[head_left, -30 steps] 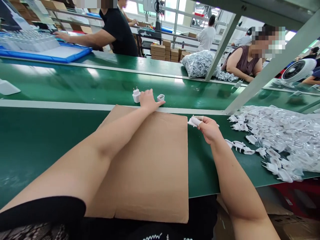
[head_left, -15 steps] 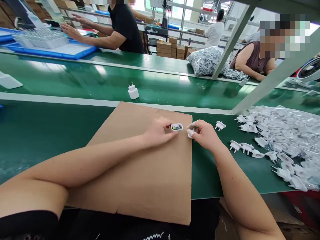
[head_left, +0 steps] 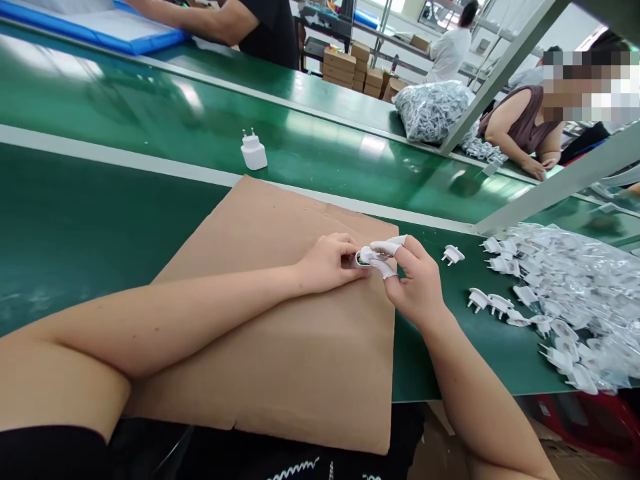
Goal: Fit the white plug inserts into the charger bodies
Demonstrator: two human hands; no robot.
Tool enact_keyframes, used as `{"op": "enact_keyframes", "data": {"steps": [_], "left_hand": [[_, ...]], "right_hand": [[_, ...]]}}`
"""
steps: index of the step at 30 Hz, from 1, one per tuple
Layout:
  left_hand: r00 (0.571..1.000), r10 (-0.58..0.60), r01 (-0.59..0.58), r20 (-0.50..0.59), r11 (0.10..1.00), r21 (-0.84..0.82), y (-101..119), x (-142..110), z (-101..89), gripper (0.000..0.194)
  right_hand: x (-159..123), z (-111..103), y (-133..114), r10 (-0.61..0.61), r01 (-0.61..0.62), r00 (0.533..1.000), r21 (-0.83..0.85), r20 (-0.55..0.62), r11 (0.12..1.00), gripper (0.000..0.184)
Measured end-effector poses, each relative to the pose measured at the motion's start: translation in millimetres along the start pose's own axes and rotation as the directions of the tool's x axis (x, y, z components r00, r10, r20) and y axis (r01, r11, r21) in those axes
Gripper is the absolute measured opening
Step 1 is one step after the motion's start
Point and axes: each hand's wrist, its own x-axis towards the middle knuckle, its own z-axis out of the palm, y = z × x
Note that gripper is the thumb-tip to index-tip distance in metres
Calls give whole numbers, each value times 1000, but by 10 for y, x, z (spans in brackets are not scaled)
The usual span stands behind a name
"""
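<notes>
My left hand (head_left: 329, 261) and my right hand (head_left: 416, 283) meet over the right edge of a brown cardboard sheet (head_left: 280, 320). Between their fingertips is a small white charger body (head_left: 363, 257); my left fingers pinch it. My right thumb and forefinger, in white finger cots, press a white plug piece against it. A finished white charger (head_left: 253, 152) stands upright on the green belt (head_left: 150, 133) beyond the cardboard.
A heap of loose white plug pieces (head_left: 545, 300) in clear bags lies at the right. A single plug piece (head_left: 453, 254) lies near my right hand. Other people work across the belt; a bag of parts (head_left: 430, 110) and stacked cartons (head_left: 345, 67) stand behind.
My left hand took the open charger body from the belt and drew it back over the cardboard. My right hand brought its plug piece against it. The view tilted down.
</notes>
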Motion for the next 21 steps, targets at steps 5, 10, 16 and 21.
{"op": "enact_keyframes", "data": {"steps": [5, 10, 16, 21], "left_hand": [[1000, 2, -2, -11, 1000, -21, 0, -2, 14, 22], [1000, -17, 17, 2, 1000, -24, 19, 10, -3, 19], [998, -54, 55, 41, 998, -24, 38, 25, -47, 18], [998, -45, 46, 45, 999, -11, 64, 29, -59, 18]], "right_hand": [[20, 39, -32, -88, 101, 992, -158, 89, 982, 27], [126, 15, 11, -119, 144, 982, -169, 149, 975, 23], [209, -37, -41, -87, 121, 977, -169, 195, 978, 21], [153, -35, -74, -44, 72, 982, -154, 183, 985, 21]]}}
